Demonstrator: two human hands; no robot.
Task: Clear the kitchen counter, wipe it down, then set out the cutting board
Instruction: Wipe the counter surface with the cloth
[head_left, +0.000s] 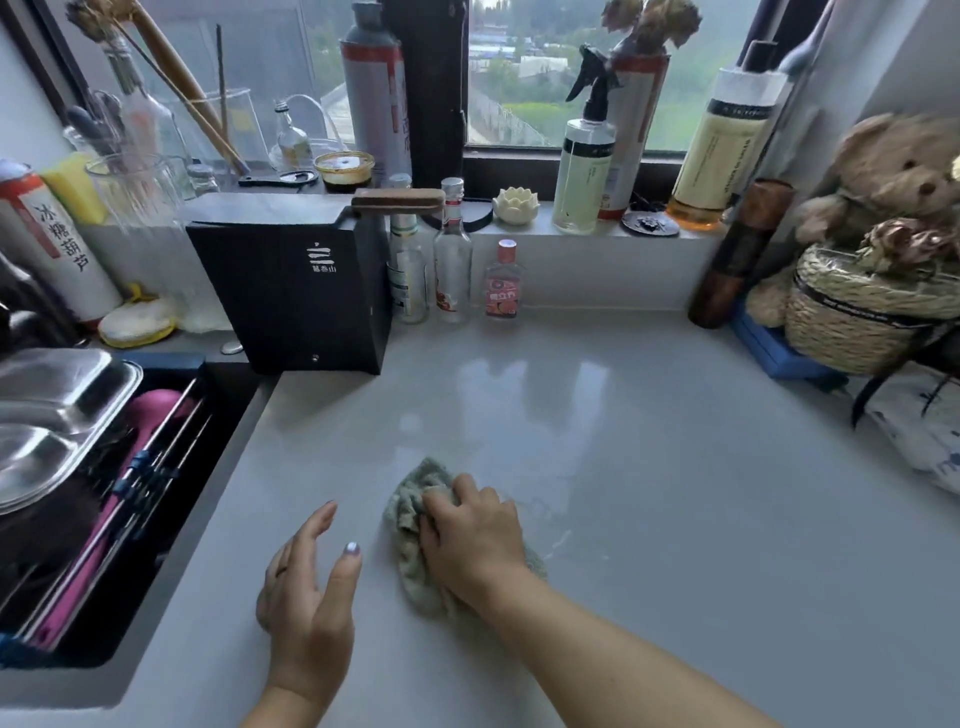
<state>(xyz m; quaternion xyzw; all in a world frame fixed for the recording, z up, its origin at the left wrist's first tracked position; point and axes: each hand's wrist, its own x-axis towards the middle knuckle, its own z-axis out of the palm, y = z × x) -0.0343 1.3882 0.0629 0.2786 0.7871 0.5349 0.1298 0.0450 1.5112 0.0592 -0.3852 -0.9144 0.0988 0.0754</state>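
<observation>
**Inspector:** The cloth (415, 540) lies bunched on the near middle of the tabletop (675, 467), under the right hand (472, 540), whose grip is closed over it. Judged soft, light and limp; best held by a gathered handful with the palm pressing flat.

**Clerk:** And the left hand (306, 597)?

**Inspector:** Grip open and holding nothing, fingers spread, at the tabletop just beside the cloth.

**Clerk:** Counts?

**Inspector:** One cloth. Three small bottles (452, 254) against the back wall, beside one black box (296, 286). No cutting board identified with certainty.
</observation>
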